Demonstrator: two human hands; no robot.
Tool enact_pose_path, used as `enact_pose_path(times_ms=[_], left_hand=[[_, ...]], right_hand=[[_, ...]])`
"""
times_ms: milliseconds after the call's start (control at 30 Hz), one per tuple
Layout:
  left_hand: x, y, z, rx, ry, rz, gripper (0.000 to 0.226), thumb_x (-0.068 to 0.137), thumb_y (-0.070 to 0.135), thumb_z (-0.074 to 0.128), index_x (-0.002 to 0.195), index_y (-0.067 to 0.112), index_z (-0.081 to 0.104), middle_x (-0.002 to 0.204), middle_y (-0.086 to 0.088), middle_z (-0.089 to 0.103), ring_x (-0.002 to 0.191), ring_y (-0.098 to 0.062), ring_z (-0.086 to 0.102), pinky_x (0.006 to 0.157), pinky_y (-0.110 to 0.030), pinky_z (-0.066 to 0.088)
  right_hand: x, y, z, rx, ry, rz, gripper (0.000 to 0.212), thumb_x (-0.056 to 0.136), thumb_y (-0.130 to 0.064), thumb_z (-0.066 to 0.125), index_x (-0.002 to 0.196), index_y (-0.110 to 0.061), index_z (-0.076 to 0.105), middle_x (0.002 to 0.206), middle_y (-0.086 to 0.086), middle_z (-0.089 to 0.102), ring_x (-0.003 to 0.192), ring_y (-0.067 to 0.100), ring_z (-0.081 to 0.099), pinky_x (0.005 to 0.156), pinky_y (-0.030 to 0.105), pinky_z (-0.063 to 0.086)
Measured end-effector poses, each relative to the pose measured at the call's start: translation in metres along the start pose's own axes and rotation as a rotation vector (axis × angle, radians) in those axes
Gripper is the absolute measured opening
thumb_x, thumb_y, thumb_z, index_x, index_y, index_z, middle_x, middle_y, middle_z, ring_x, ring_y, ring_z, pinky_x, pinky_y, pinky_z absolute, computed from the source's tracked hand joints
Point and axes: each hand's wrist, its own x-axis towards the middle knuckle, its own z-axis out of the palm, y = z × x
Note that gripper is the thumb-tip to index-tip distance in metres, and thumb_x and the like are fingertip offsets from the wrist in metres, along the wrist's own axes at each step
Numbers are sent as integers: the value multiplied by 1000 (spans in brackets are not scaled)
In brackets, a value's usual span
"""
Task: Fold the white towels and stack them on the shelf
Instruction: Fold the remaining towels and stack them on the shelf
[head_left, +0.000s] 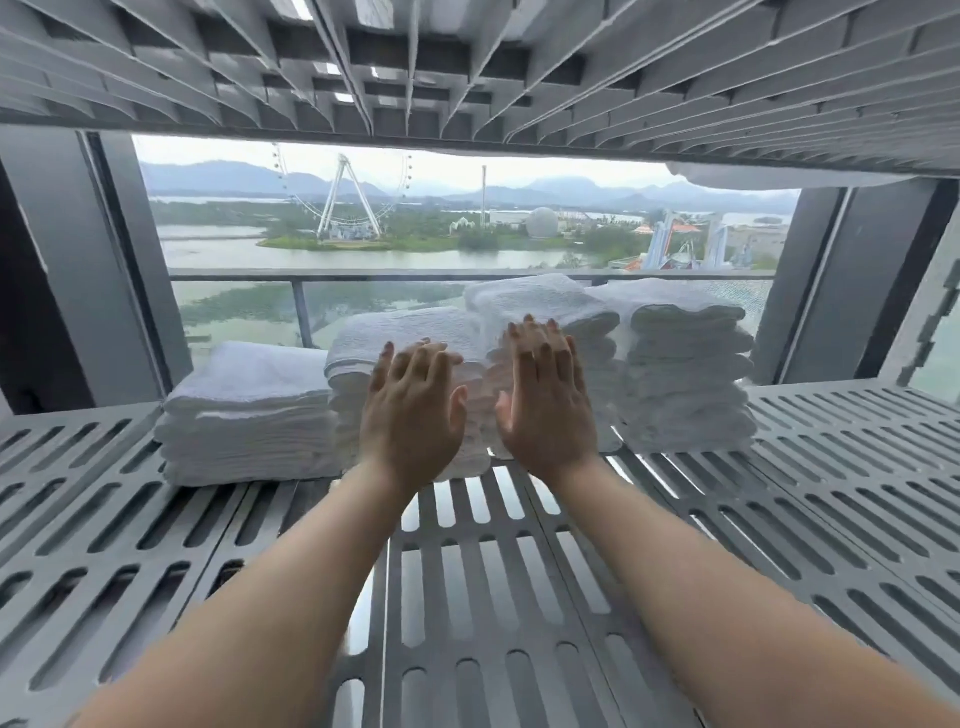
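Note:
Several stacks of folded white towels stand in a row at the back of a grey slotted shelf (805, 467). The low left stack (244, 410) is the shortest. My left hand (413, 410) lies flat with straight fingers against the front of the second stack (395, 332). Beside it, my right hand (545, 395) presses flat against the front of the taller third stack (545, 301). A fourth stack (685, 364) stands at the right, untouched. Neither hand holds anything.
Another grey slotted shelf (467, 62) hangs close above, with a white towel edge (779, 179) drooping from it at the right. Dark upright posts (78, 260) (852, 280) frame the sides. Behind the stacks is a window with a railing.

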Motion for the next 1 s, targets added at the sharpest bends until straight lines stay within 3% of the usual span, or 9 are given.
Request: enact_pose_path(times_ms=[133,233,300,500,600,700,800,1000], left_hand=[[30,35,9,-47,-130,-83,43,95,31,50,134,12,44,129,-12,60,114,-33,60,98,-45,46],[59,58,16,-200,-188,-299,51,97,27,46,143,7,35,137,-19,55,122,-36,56,99,-45,43],[69,71,22,-253,-206,-375,53,98,24,45,145,4,31,140,-21,51,126,-37,52,102,-45,40],[72,83,32,-270,-162,-428,55,97,22,48,147,6,32,145,-17,50,131,-36,48,105,-41,37],[70,84,32,-264,-221,-370,61,97,27,49,152,11,27,151,-13,45,135,-33,45,107,-41,36],[71,81,31,-208,-238,-391,60,98,30,46,152,13,27,149,-13,47,133,-33,47,105,-43,38],[74,85,31,-102,-193,-374,52,98,29,45,145,8,39,145,-14,50,132,-32,48,108,-43,39],[87,114,50,12,-117,-212,44,98,28,46,139,13,52,159,-9,34,150,-24,23,123,-44,15]], right_hand=[[11,35,-4,-28,-43,37,80,87,-23,55,157,-6,19,165,14,15,153,35,7,123,52,9],[16,47,3,3,-81,65,80,94,-30,52,159,-9,10,167,11,2,154,31,-6,123,48,-6],[15,55,10,-14,-118,71,76,100,-40,43,159,-9,8,167,12,-3,153,31,-12,123,50,-6],[8,67,26,10,-223,21,77,97,-53,11,159,-10,-1,166,8,-13,150,27,-26,121,52,-12],[7,69,30,21,-242,17,76,95,-52,6,159,-12,-7,165,5,-19,148,24,-30,120,49,-17],[8,71,29,46,-276,-22,79,97,-60,9,157,-13,-11,164,4,-23,147,23,-33,120,47,-19],[6,77,21,81,-232,-80,78,101,-55,25,159,-9,-1,166,8,-15,150,26,-25,123,47,-10],[5,123,-3,84,-8,-110,79,96,-37,48,157,0,13,167,15,3,154,32,-6,124,52,9]])
